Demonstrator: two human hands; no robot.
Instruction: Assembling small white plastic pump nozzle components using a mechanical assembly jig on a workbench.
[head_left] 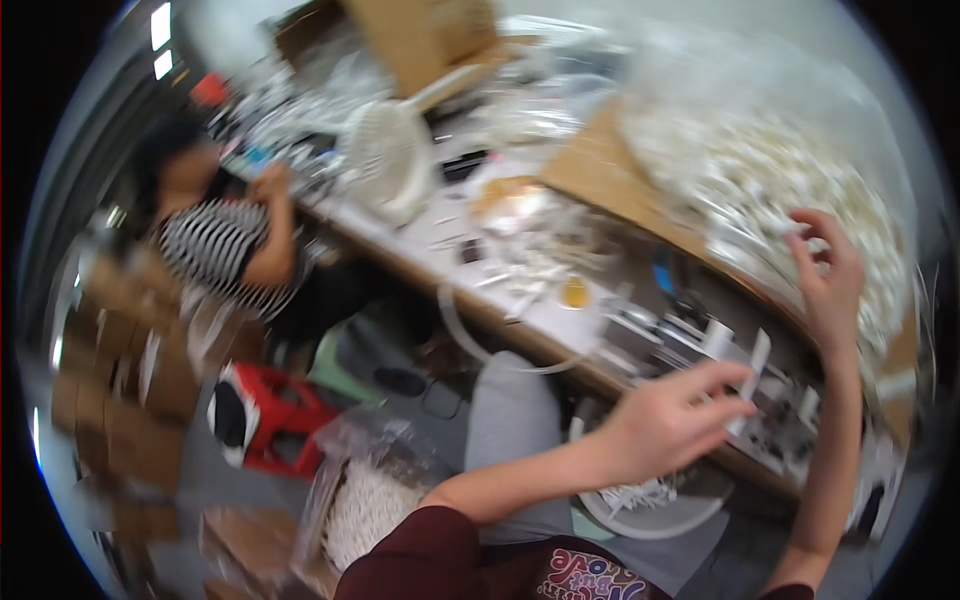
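My left hand (675, 418) is in front of a small metal bench fixture (665, 335), thumb and fingers pinched on a slim white plastic piece (760, 350) that stands up past the fingertips. Further right, my right hand (832, 275) is raised at the edge of a large clear bag full of small white parts (770, 170). Its thumb and fingers are curled together. Something small and white shows at the fingertips, too blurred to name. The bag sits in an opened cardboard box (610, 165).
Loose white parts (540, 260) and a small yellow container (574, 292) lie on the bench. Beyond is a white plastic basket (385, 165). Below are a white basin (655, 515), a bag of white pieces (370, 510) and a red stool (275, 415). A co-worker (225, 235) sits left.
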